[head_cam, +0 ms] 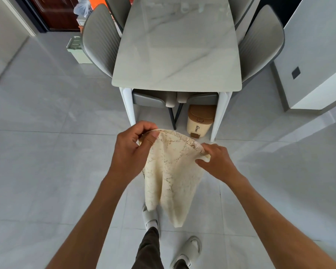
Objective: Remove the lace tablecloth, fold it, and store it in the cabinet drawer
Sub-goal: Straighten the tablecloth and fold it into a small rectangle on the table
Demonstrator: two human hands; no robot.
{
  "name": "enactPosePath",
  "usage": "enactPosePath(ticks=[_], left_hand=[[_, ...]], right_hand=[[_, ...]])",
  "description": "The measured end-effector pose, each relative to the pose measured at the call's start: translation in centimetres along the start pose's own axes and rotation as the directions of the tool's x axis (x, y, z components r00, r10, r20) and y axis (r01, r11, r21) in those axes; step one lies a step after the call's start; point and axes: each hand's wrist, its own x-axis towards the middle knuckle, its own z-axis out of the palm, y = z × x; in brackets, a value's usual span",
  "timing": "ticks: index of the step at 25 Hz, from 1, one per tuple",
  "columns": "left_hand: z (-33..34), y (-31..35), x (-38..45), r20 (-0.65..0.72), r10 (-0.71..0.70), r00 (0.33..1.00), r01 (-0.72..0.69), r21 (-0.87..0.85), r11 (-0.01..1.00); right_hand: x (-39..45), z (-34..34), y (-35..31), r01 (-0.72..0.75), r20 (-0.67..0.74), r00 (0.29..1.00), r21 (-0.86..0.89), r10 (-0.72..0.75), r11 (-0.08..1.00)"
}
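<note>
Both arms reach forward over the tiled floor [47, 152], and the left hand [131, 150] pinches the left top corner of the cream lace tablecloth [173, 175] between thumb and curled fingers, while the right hand [214, 162] grips the right top corner with fingers curled round it. The tablecloth hangs down between the hands, folded narrow, near the marble table [178, 51]. Under the table's near right end stands a small bin [199, 123] with dark vertical lettering too small to read.

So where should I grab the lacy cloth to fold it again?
Probably the bottom end of the lace tablecloth, coming from below. Both hands, left and right, already pinch its top edge, and the rest hangs down loose in a narrow drape, so lifting that free end would fold it in half.
</note>
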Motion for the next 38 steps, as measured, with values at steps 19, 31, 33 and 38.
enactPosePath(ticks=[19,31,33,38], left_hand=[[-6.8,6.9,6.2,-0.144,0.231,0.962,-0.241,-0.059,0.969],[-10.2,-0.5,9.9,-0.229,0.032,0.973,-0.062,-0.127,0.990],[-10.1,-1.5,10.4,-0.232,-0.009,0.973,-0.020,-0.119,0.993],[-10.7,-3.3,10.9,-0.297,-0.078,0.952,0.054,-0.089,0.995]], right_hand=[[0.1,3.0,-3.1,-0.432,-0.258,0.709,0.576,0.656,0.694],[2.2,2.2,-0.4,-0.300,0.195,0.912,-0.279,0.360,0.912],[1.2,2.8,-0.2,-0.435,0.182,0.872,-0.140,0.455,0.890],[-0.1,1.8,0.6,-0.617,-0.080,0.757,0.240,0.649,0.749]])
